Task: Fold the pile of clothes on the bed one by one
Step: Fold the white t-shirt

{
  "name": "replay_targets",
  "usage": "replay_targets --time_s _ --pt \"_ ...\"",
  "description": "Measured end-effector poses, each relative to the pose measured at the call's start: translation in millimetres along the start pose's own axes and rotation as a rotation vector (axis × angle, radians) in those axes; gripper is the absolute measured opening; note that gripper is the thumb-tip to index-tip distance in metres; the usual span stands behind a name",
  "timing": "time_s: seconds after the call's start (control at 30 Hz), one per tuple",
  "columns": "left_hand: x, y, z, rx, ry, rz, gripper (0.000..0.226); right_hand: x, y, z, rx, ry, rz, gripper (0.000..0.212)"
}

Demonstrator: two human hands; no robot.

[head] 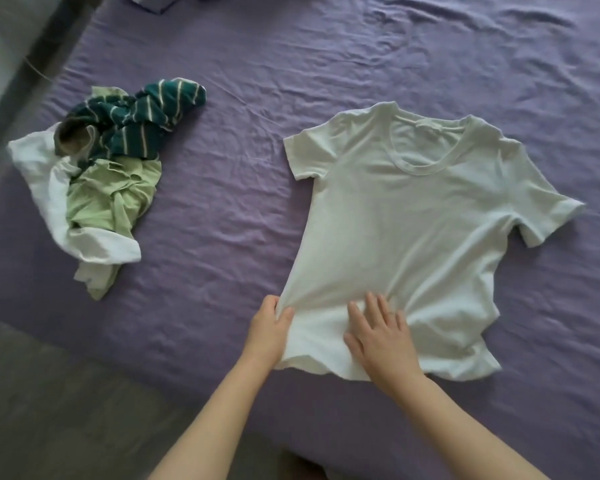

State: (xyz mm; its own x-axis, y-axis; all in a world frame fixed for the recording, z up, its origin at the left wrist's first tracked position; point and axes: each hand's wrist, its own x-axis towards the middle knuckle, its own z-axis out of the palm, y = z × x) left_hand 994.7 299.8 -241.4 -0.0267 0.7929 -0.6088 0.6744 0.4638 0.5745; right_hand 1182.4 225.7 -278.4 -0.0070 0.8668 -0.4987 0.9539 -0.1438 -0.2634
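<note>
White tee spread out; unfolded heap to the left.

White short-sleeved cotton T-shirt point(413, 216) lies face-up on the lilac bedsheet point(222, 220), collar far, both sleeves out, near hem rumpled. Well apart at left, crumpled pile of clothes point(101, 174): dark green striped garment, pale green garment, white fabric, tangled together.

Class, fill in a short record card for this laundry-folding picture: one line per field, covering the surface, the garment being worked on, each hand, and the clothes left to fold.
Surface: purple bed sheet, wrinkled
Garment in work: white T-shirt, spread flat, neckline away from the person, not yet folded
Left hand: pinches the shirt's lower left hem corner
Right hand: fingers spread, presses flat on the shirt near the hem
Waiting pile: crumpled heap to the left, apart from the shirt; shows green-striped, light green and white cloth
</note>
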Motion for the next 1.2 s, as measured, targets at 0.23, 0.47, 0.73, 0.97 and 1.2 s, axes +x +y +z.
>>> replay_targets --time_s 0.23,0.47,0.73,0.97,1.2 --pt "10.9 -10.6 -8.7 0.504 0.011 -0.113 0.028 -20.2 17.4 -6.4 0.008 0.02 0.025 0.044" --pt "-0.1 34.7 68.4 0.717 -0.11 0.607 0.038 -54.7 72.3 -13.8 0.179 0.368 0.389 0.052" --pt "-21.5 61.4 146.9 0.954 -0.421 0.906 0.058 -81.3 100.3 -0.7 0.505 0.364 0.597 0.067" --pt "-30.4 46.0 133.5 1.033 -0.468 0.9 0.048 -116.1 88.7 -0.3 0.94 0.686 0.801 0.032" --pt "-34.8 34.2 130.2 1.141 -0.437 0.818 0.046 -141.7 93.4 18.7 0.77 0.533 1.086 0.044"
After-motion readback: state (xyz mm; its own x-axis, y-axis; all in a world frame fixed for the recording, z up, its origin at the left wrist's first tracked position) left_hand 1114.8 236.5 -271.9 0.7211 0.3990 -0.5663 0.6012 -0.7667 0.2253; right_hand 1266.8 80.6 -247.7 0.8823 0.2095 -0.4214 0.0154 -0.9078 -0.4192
